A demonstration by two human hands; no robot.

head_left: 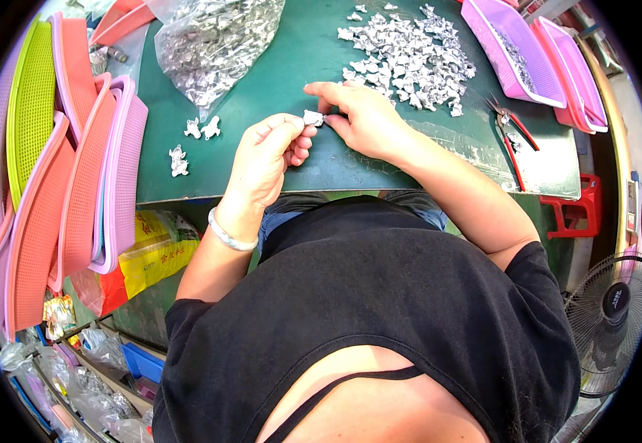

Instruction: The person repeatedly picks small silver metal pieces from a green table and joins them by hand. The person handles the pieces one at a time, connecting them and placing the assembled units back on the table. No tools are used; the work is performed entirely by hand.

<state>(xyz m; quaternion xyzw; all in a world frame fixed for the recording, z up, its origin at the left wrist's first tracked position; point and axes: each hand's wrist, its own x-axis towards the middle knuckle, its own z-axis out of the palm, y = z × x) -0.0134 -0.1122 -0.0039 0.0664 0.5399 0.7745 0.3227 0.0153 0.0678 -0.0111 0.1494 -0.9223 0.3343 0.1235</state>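
A small silver metal piece (313, 117) sits pinched between both hands just above the green table (291, 66), near its front edge. Its long axis seems to run left to right, one end toward each hand, though it is too small to tell which end leads. The left hand (269, 159) nips it with thumb and forefinger, the other fingers curled; the right hand (362, 118) grips the opposite end with fingertips pressed together. Four like pieces (195, 140) lie apart to the left, probably finished, while a large heap (410, 55) and a full clear bag (214, 44) suggest most work remains. Red-handled pliers (513, 140) lie unused at the right.
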